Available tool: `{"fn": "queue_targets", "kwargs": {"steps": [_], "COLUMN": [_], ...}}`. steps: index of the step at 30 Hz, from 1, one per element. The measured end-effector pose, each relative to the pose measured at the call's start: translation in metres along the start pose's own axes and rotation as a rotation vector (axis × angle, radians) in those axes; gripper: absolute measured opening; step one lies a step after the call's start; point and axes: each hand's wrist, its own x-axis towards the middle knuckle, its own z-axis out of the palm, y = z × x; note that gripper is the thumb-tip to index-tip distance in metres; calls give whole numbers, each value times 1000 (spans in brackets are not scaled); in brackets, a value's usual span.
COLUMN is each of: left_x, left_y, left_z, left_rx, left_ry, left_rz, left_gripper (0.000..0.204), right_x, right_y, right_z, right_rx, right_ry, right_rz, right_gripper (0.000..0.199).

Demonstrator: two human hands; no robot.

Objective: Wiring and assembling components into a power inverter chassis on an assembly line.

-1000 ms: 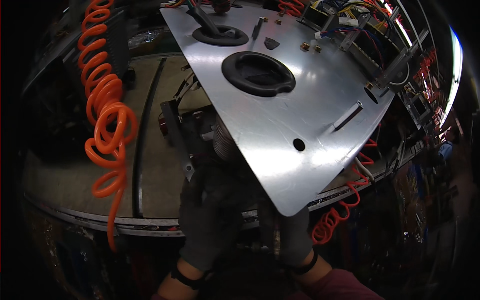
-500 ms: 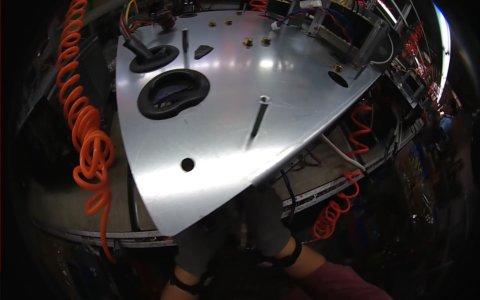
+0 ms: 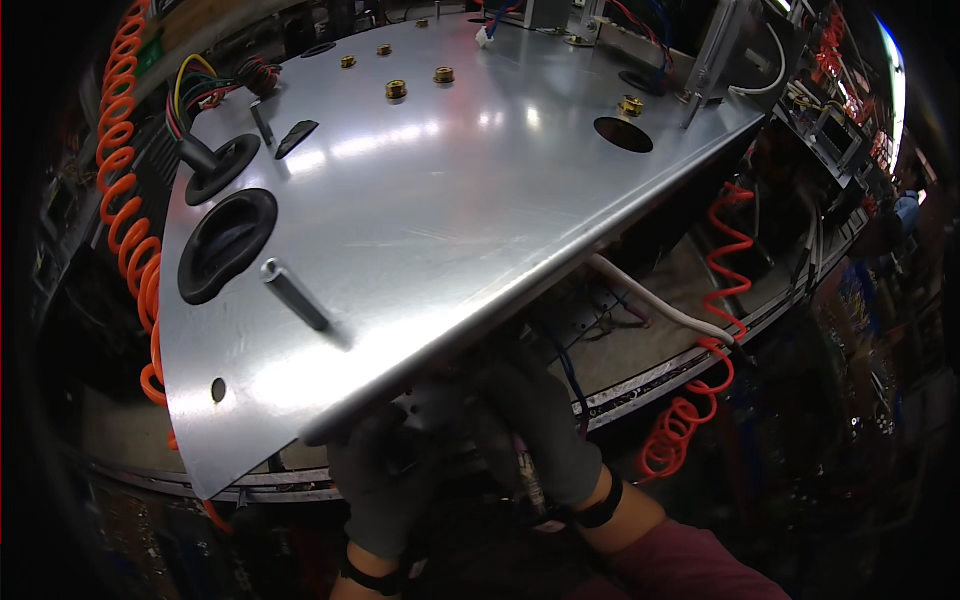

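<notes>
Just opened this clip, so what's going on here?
A person's gloved left hand and right hand are close together at and below the near edge of a silver metal plate; shadow hides whether they grip anything. A black rubber grommet, a metal post and brass-coloured fittings sit on the plate. A white cable emerges from beneath it.
</notes>
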Motion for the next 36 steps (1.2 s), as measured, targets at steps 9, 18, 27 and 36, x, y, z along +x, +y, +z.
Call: {"fn": "queue_targets", "kwargs": {"steps": [9, 18, 27, 36], "left_x": [6, 6, 1, 9], "left_y": [-4, -3, 3, 15], "left_z": [5, 3, -4, -18], "left_rx": [71, 62, -16, 186], "left_ry": [82, 74, -26, -65], "left_rz": [126, 121, -53, 57], "left_gripper": [33, 31, 35, 50], "right_x": [-5, -11, -20, -24], "right_y": [4, -14, -52, -28], "right_z": [-2, 8, -4, -10], "right_rx": [49, -215, -116, -148], "right_ry": [-15, -111, -198, 140], "right_rz": [39, 166, 133, 36], "right_gripper": [14, 18, 13, 22]}}
